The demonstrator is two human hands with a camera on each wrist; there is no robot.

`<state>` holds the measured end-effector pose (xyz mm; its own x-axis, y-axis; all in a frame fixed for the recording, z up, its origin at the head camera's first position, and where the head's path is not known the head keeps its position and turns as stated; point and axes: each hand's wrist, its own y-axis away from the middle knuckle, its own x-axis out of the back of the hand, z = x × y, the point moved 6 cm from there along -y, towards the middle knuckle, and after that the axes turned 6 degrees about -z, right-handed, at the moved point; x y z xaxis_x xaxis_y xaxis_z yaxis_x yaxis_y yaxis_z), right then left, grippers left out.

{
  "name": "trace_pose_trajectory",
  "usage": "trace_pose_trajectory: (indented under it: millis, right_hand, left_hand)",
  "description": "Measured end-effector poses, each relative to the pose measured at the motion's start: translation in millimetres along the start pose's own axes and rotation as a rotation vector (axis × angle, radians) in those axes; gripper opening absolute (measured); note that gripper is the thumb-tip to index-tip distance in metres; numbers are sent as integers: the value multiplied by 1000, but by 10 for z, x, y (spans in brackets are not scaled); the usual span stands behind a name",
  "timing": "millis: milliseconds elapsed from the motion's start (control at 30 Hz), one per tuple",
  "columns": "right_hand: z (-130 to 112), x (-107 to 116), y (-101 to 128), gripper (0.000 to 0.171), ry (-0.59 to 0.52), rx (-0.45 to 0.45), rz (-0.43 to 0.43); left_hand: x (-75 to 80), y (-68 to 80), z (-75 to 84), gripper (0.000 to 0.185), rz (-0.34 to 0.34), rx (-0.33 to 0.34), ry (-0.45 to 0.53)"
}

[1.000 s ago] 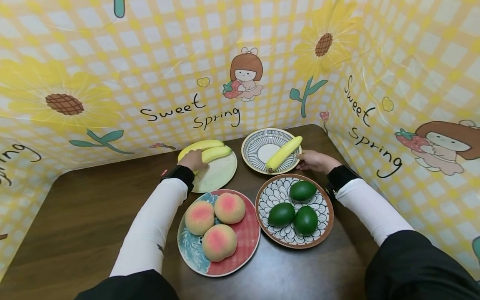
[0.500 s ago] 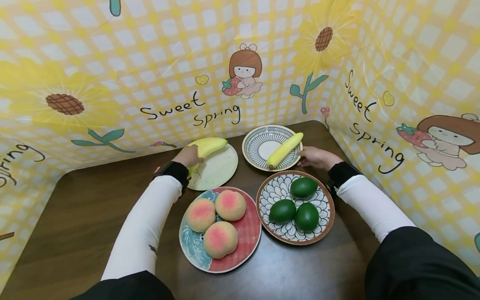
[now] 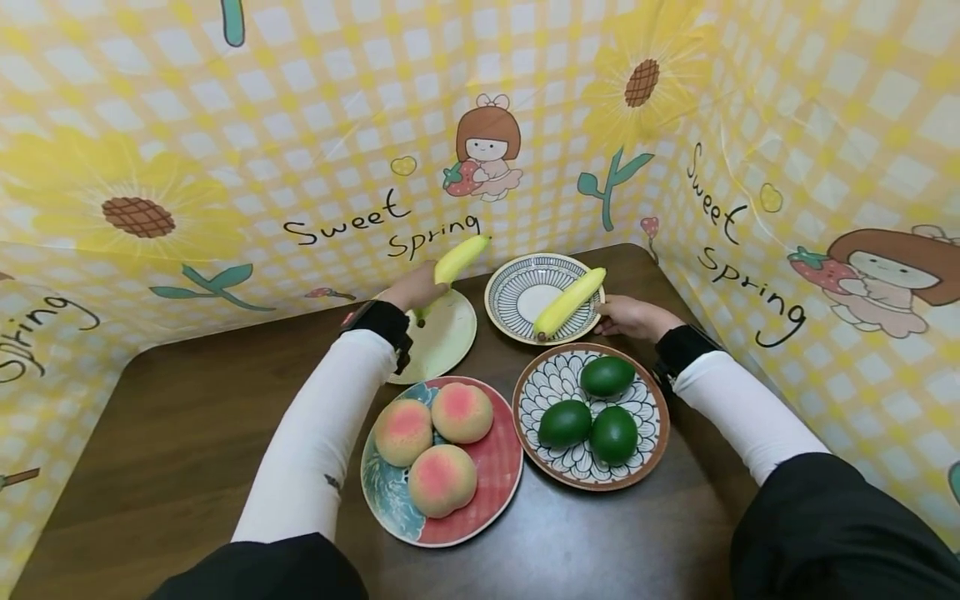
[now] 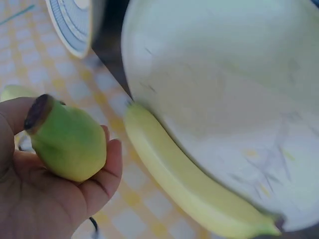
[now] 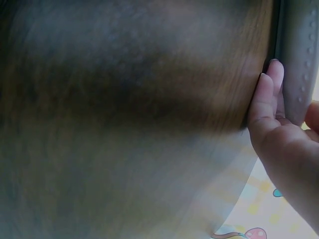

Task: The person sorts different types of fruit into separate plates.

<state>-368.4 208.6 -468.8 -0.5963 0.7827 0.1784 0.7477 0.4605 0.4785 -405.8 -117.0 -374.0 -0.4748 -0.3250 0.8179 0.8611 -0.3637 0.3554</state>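
Note:
My left hand (image 3: 415, 289) grips a yellow banana (image 3: 460, 258) with a greenish stem end, holding it over the back of the pale round plate (image 3: 453, 333). In the left wrist view, fingers wrap the held banana (image 4: 70, 142), while a second banana (image 4: 184, 184) lies along the edge of that plate; the hand and arm mostly hide this one from the head view. To the right, my right hand (image 3: 633, 319) pinches the rim of a blue-and-white patterned plate (image 3: 510, 292), thumb above and fingers underneath. Another banana (image 3: 570, 302) lies across this plate.
Nearer the front stand a red-and-blue plate (image 3: 495, 492) with three peaches (image 3: 442, 479) and a brown-rimmed plate (image 3: 654, 454) with three green avocado-like fruits (image 3: 613, 435). Yellow checked cloth walls (image 3: 330, 142) border the dark wooden table (image 3: 187, 433) behind and on the right.
My left hand has taken one banana from the pale plate, raising it and moving it right toward the patterned plate. My right hand has stayed at the patterned plate's rim.

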Motion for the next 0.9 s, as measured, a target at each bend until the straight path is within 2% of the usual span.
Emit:
trace_pose_trajectory:
  millis: [133, 267, 333, 433, 567, 633, 667, 733, 867, 900]
  right_hand:
    - [-4, -13, 6, 45, 3, -5, -7]
    - [-3, -11, 14, 45, -3, -11, -2]
    - [0, 2, 20, 45, -6, -10, 3]
    - [7, 23, 25, 45, -12, -9, 12]
    - [18, 45, 18, 45, -16, -12, 25]
    - [22, 48, 11, 45, -15, -12, 28]
    - [23, 48, 7, 45, -15, -10, 27]
    - [24, 45, 0, 45, -17, -5, 24]
    - [31, 36, -11, 44, -22, -4, 14]
    - [33, 36, -12, 44, -22, -4, 13]
  left_hand:
    - [-108, -116, 261, 51, -2, -37, 28]
    - [-238, -258, 464, 53, 4, -55, -24]
    - [-300, -345, 548, 55, 4, -44, -51]
    - [-392, -494, 654, 58, 0, -20, -26]
    - [-580, -766, 678, 64, -45, 17, 51]
    - [-710, -884, 657, 67, -79, 33, 37]
    - [-806, -1026, 585, 70, -77, 11, 16]
    - [-942, -1166, 536, 72, -113, 20, -4]
    - [-1048, -1191, 617, 69, -133, 31, -22]
    - [-1019, -1078, 718, 65, -145, 54, -19]
